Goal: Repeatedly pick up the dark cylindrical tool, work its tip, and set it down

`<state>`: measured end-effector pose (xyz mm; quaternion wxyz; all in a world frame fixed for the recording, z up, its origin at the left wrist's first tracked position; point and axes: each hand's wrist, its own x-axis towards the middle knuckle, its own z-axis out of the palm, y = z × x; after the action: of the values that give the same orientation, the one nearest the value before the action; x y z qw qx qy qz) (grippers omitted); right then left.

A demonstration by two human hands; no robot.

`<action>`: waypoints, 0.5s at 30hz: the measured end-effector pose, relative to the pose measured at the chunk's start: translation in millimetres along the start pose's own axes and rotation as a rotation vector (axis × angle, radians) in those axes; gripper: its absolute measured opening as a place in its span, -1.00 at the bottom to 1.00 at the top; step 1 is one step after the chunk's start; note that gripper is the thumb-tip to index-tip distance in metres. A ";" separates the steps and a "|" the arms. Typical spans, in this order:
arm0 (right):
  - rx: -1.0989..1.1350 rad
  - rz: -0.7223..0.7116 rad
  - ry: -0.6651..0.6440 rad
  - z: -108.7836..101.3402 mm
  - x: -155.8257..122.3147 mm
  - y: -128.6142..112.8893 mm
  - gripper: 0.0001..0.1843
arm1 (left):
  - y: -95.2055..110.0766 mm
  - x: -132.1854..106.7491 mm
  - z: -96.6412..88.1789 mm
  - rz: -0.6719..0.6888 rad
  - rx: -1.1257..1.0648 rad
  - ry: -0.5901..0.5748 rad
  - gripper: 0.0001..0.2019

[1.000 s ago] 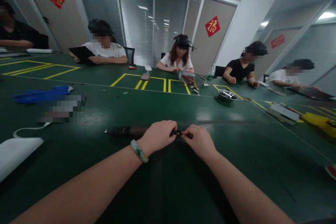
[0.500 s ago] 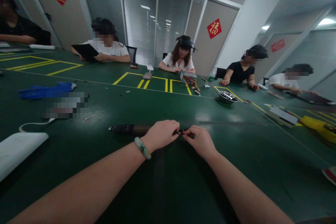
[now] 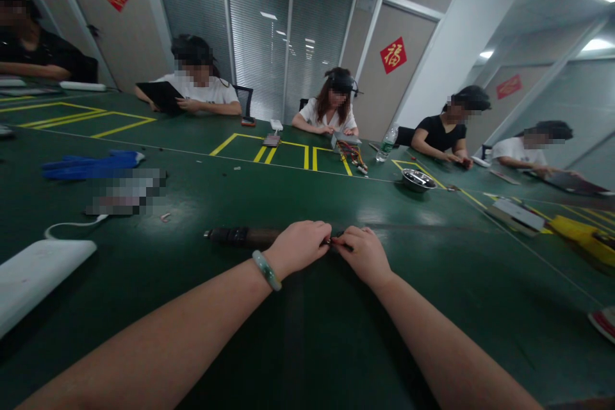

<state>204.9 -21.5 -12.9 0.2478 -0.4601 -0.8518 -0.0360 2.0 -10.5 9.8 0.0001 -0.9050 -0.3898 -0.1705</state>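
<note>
A dark, stick-shaped electric screwdriver point(image 3: 245, 237) lies on the green table, its metal tip pointing left. My left hand point(image 3: 303, 245), with a jade-coloured bangle at the wrist, is closed over the screwdriver's right end and covers it. Close against those fingertips, my right hand point(image 3: 364, 252) is closed in a pinch. A small dark piece with a shiny spot shows between the two hands, but its kind is too small to tell. Part of a dark shape also shows behind the right fingers.
To the left are a blue glove point(image 3: 91, 165), a blurred phone-like device point(image 3: 125, 192) and a white power bank point(image 3: 45, 275) with a cable. A metal bowl point(image 3: 418, 180), a bottle point(image 3: 386, 144) and a yellow tool point(image 3: 581, 237) are farther right. Several people sit across the table.
The view has shifted slightly. Both hands stay together at the screwdriver's right end, with small finger movements. Across the table, a person in black has brought their hands together.
</note>
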 end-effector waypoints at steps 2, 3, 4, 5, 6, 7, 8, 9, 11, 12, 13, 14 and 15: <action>-0.037 -0.021 0.001 0.9 0.9 1.3 -0.94 | 0.7 -0.1 -1.4 -0.022 -0.011 -0.012 -0.91; -0.047 -0.034 0.004 1.5 1.3 2.0 -0.94 | 0.9 -0.2 -2.0 -0.029 -0.018 -0.018 -0.91; -0.051 -0.050 0.006 2.3 1.9 2.8 -0.94 | 1.0 -0.2 -2.4 -0.032 -0.023 -0.020 -0.89; -0.049 -0.066 0.001 3.3 2.5 3.8 -0.93 | 1.1 -0.3 -2.6 -0.032 -0.025 -0.019 -0.87; -0.045 -0.080 -0.014 4.6 3.1 5.0 -0.92 | 1.1 -0.4 -2.6 -0.032 -0.026 -0.016 -0.84; -0.045 -0.085 -0.037 6.1 3.9 6.3 -0.90 | 1.1 -0.5 -2.4 -0.034 -0.025 -0.013 -0.81; -0.052 -0.083 -0.066 7.6 4.8 7.9 -0.89 | 1.0 -0.7 -2.2 -0.037 -0.024 -0.011 -0.79; -0.066 -0.080 -0.099 8.9 5.7 9.4 -0.87 | 0.9 -0.9 -2.0 -0.043 -0.024 -0.012 -0.78; -0.105 -0.089 -0.155 10.8 7.6 12.2 -0.88 | 0.6 -1.3 -1.5 -0.051 -0.029 -0.014 -0.78; -0.121 -0.110 -0.173 11.2 8.5 13.1 -0.90 | 0.6 -1.6 -1.3 -0.051 -0.030 -0.012 -0.79; -0.132 -0.142 -0.184 11.2 9.4 13.5 -0.92 | 0.6 -1.7 -1.1 -0.048 -0.030 -0.008 -0.79; -0.142 -0.176 -0.190 11.0 10.2 13.3 -0.93 | 0.8 -1.9 -1.0 -0.046 -0.029 -0.006 -0.79; -0.153 -0.207 -0.189 10.8 11.0 12.6 -0.93 | 1.2 -1.9 -1.0 -0.044 -0.025 -0.004 -0.80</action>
<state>205.7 -2.7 -19.4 0.1258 -0.3888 -0.9089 -0.0828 1.3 -12.9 10.4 -0.0156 -0.8966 -0.4073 -0.1732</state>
